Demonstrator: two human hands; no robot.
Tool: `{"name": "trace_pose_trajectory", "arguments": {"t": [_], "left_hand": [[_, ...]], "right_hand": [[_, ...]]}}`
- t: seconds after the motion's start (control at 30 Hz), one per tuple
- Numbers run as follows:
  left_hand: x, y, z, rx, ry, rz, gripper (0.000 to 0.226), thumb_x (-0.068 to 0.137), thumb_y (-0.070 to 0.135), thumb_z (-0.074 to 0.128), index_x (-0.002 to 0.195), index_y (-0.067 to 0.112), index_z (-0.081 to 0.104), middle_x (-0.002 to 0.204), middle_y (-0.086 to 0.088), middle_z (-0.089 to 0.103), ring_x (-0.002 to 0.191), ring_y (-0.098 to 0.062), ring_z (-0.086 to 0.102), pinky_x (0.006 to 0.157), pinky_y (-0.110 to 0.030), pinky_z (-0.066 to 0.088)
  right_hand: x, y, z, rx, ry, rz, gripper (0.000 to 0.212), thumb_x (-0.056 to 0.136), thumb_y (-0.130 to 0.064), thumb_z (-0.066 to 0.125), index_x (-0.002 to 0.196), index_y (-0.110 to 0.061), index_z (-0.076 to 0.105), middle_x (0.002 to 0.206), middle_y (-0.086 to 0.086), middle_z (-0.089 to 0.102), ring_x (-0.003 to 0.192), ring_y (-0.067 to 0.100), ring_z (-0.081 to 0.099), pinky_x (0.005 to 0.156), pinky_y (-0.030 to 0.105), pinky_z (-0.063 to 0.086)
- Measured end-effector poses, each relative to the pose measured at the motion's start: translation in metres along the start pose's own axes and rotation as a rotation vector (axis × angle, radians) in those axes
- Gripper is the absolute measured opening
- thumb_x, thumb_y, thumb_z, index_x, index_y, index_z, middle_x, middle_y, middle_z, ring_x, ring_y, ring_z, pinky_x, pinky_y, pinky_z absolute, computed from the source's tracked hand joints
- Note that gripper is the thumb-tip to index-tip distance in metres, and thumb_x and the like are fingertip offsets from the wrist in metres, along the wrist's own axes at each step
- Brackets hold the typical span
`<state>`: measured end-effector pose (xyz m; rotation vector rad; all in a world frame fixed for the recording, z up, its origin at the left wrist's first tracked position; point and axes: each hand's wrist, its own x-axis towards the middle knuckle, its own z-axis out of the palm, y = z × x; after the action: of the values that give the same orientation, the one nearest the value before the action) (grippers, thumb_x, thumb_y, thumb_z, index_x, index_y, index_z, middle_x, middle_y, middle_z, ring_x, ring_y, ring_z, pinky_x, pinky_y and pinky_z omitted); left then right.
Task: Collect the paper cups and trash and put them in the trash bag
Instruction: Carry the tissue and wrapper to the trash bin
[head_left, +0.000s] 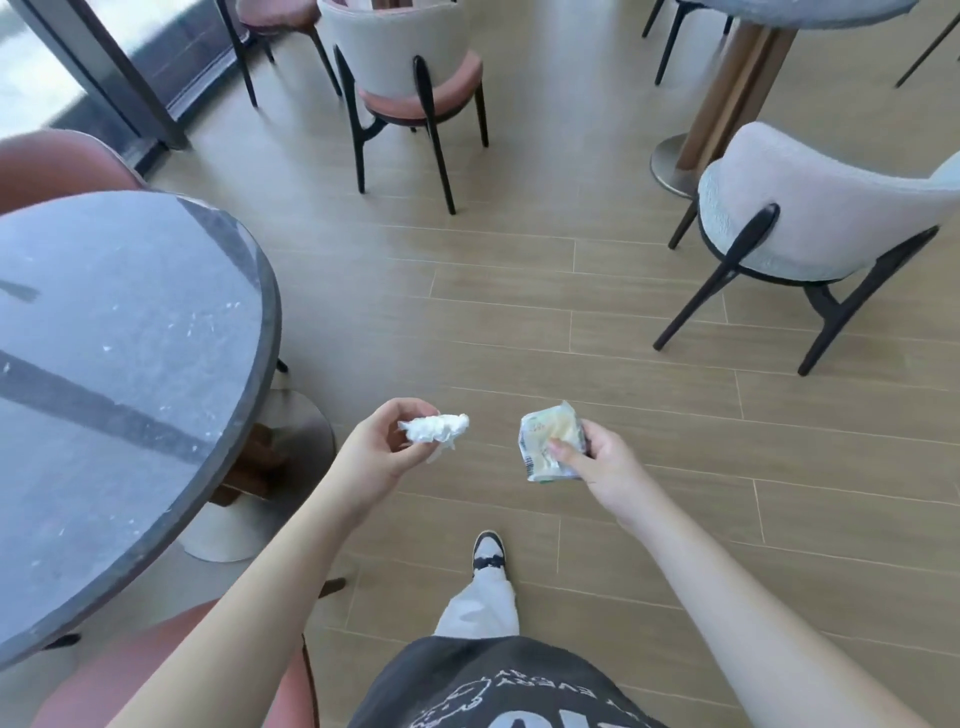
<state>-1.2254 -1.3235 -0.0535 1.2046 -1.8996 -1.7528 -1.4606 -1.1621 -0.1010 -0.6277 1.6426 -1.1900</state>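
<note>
Left grip (382, 452) pinching crumpled white tissue (435, 429), right grip (597, 457) clamped on crinkled snack wrapper (548, 441), both over wood floor (519, 322) beside round worktop (130, 364).

A café or similar seating area: round dark stone-look tables (119, 374) on pedestal bases, upholstered chairs (415, 78) with pale backs, pink seats and black legs grouped around them, wood-look plank flooring (519, 322), and a glazed wall (104, 62) at one side.
</note>
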Motion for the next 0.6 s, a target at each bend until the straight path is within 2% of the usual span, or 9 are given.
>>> {"name": "trace_pose_trajectory", "arguments": {"t": [0.13, 0.3, 0.43, 0.5, 0.6], "left_hand": [[0.068, 0.012, -0.019, 0.032, 0.066, 0.007, 0.025, 0.091, 0.012, 0.074, 0.108, 0.031, 0.072, 0.105, 0.003, 0.076, 0.091, -0.011, 0.069, 0.080, -0.018, 0.051], [0.144, 0.036, -0.030, 0.041, 0.025, 0.003, 0.022, 0.091, 0.014, 0.073, 0.105, 0.031, 0.073, 0.100, -0.002, 0.076, 0.083, -0.008, 0.067, 0.075, -0.016, 0.048], [0.195, 0.061, -0.040, 0.038, 0.031, 0.000, 0.022, 0.090, 0.015, 0.072, 0.104, 0.031, 0.073, 0.090, 0.007, 0.074, 0.077, -0.002, 0.064, 0.068, -0.009, 0.046], [0.220, 0.071, -0.044, 0.024, 0.039, 0.003, 0.022, 0.090, 0.013, 0.073, 0.103, 0.031, 0.073, 0.085, 0.014, 0.072, 0.074, 0.001, 0.064, 0.066, -0.008, 0.045], [0.256, 0.084, -0.049, 0.010, 0.067, 0.003, 0.021, 0.090, 0.012, 0.073, 0.103, 0.029, 0.073, 0.082, 0.015, 0.071, 0.070, 0.002, 0.063, 0.063, -0.007, 0.044]], "right_hand": [[0.061, -0.024, -0.002, -0.066, 0.007, -0.006, 0.007, 0.095, -0.020, 0.067, 0.102, -0.019, 0.068, 0.096, -0.006, 0.076, 0.088, 0.010, 0.069, 0.085, 0.029, 0.052], [0.135, -0.063, -0.003, -0.144, 0.038, -0.023, 0.002, 0.095, -0.023, 0.068, 0.097, -0.023, 0.068, 0.088, -0.012, 0.075, 0.081, 0.005, 0.066, 0.081, 0.029, 0.049], [0.182, -0.093, -0.010, -0.149, 0.089, -0.024, 0.008, 0.095, -0.027, 0.068, 0.101, -0.023, 0.068, 0.097, -0.004, 0.077, 0.092, 0.017, 0.071, 0.088, 0.036, 0.052], [0.206, -0.107, -0.015, -0.142, 0.082, -0.031, 0.008, 0.095, -0.026, 0.067, 0.102, -0.023, 0.069, 0.098, -0.004, 0.077, 0.092, 0.014, 0.071, 0.088, 0.035, 0.051], [0.245, -0.126, -0.021, -0.136, 0.054, -0.035, 0.008, 0.095, -0.025, 0.067, 0.102, -0.022, 0.069, 0.097, -0.005, 0.077, 0.089, 0.009, 0.070, 0.089, 0.033, 0.051]]}}
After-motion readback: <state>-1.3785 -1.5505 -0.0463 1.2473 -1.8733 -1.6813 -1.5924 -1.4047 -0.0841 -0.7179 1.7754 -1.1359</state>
